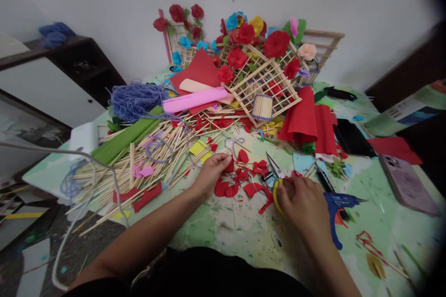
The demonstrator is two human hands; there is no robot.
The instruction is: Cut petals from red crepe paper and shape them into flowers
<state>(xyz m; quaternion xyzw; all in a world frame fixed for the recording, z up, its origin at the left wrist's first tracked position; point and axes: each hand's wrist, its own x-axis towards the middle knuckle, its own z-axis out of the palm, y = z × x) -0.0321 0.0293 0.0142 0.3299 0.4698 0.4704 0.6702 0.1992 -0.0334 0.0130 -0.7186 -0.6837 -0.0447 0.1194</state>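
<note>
My left hand (213, 175) pinches a small red crepe paper petal (230, 164) between thumb and fingertips, just above the table. My right hand (306, 206) is closed around the yellow handle of a pair of scissors (275, 165). The blades point away from me and to the left, low over the tabletop. Between the hands lie several cut red paper pieces (256, 190), some petal-shaped, some curved scraps. A blue glue gun (339, 200) rests just right of my right hand, partly hidden behind it.
Thin wooden sticks (114, 171) and blue yarn (137, 100) are heaped at left. Stick lattices (278, 79) with paper flowers (276, 44) stand against the wall. Rolled red paper (301, 118), a black marker (324, 177) and a phone (406, 183) lie at right. A white cable (113, 171) crosses the left side.
</note>
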